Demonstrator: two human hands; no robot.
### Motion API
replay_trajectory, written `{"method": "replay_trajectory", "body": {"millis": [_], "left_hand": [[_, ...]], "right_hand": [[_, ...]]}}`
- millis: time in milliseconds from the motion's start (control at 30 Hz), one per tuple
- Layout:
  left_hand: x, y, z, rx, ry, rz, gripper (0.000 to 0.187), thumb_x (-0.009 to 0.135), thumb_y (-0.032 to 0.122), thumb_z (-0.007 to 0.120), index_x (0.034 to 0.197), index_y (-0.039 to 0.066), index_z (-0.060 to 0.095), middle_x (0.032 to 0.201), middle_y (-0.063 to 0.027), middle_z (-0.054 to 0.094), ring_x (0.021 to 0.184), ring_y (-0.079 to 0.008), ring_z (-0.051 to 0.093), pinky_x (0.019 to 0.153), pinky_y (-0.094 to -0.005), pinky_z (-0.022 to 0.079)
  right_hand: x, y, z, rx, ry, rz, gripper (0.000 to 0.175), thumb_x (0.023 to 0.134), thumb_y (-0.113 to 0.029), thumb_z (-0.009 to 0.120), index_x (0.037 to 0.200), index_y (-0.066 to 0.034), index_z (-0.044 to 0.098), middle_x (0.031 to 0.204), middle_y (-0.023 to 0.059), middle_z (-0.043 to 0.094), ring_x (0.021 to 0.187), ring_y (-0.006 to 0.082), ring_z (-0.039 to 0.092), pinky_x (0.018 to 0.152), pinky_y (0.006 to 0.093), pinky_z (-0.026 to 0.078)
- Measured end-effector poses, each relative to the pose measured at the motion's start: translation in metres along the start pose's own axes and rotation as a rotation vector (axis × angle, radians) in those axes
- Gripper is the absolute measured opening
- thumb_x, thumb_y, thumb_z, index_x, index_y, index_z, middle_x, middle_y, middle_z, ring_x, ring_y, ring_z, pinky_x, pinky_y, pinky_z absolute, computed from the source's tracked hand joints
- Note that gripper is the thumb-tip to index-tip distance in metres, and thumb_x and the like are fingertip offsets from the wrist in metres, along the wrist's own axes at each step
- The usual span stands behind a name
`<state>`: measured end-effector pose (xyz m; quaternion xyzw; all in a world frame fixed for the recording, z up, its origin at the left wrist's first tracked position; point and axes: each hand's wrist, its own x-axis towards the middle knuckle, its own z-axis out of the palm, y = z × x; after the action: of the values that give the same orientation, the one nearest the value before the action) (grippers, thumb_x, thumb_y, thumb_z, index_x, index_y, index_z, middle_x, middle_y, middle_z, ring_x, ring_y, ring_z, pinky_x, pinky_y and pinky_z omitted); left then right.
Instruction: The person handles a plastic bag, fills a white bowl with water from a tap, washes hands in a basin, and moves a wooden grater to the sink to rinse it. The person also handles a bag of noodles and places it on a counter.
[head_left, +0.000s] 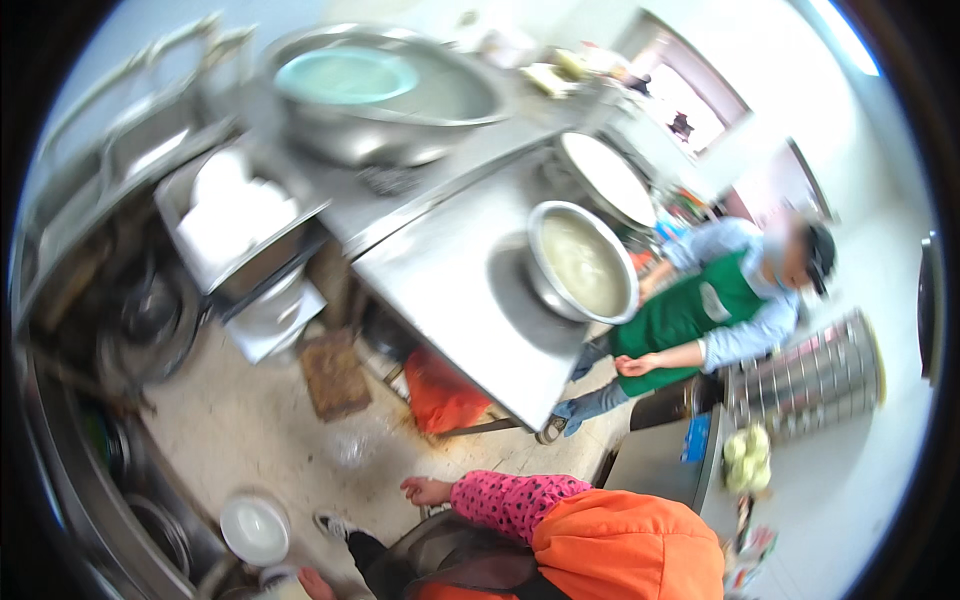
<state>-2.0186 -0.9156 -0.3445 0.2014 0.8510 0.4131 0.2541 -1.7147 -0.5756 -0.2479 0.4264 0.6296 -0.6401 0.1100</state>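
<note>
My right hand (427, 491), below a pink dotted oversleeve (514, 501), hangs over the tiled floor with loosely bent fingers and holds nothing I can see. My left hand (315, 583) shows only in part at the bottom edge, beside a pale container (279, 576); whether it grips anything is unclear. A white bucket (255, 529) stands on the floor beyond it. Farther off, a steel table (450, 277) carries a metal basin of cloudy liquid (585, 264) and a second wide basin with white contents (606, 178).
A person in a green apron (679, 322) stands beside the steel table. A large steel bowl (360, 135) holds a turquoise basin (345, 75). White items fill a square metal container (247, 259). A brown board (335, 375) and a red bag (442, 394) are low down. Steel shelving (97, 487) runs along the left.
</note>
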Motion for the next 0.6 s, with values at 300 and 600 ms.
{"method": "replay_trajectory", "body": {"millis": [300,600], "left_hand": [[-0.059,0.227,0.059,0.429,-0.447,0.080,0.045,0.098,0.031,0.043,0.126,-0.003,0.053,0.132,-0.0237,0.050,0.126,-0.0310,0.045,0.109,-0.0397,0.031],[-0.037,0.259,0.129,-0.118,-0.556,0.207,0.027,0.094,0.019,0.056,0.113,0.000,0.053,0.101,-0.0078,0.058,0.094,-0.0152,0.053,0.086,-0.0287,0.043]], "right_hand": [[-0.219,0.081,-0.073,0.275,0.237,-0.201,0.050,0.078,-0.011,0.058,0.127,-0.0019,0.051,0.104,0.0077,0.063,0.094,0.0172,0.059,0.080,0.0312,0.049],[-0.353,0.177,-0.050,0.413,0.637,-0.082,0.053,0.080,-0.012,0.059,0.131,-0.0058,0.048,0.110,0.0120,0.063,0.098,0.0202,0.061,0.080,0.0328,0.051]]}}
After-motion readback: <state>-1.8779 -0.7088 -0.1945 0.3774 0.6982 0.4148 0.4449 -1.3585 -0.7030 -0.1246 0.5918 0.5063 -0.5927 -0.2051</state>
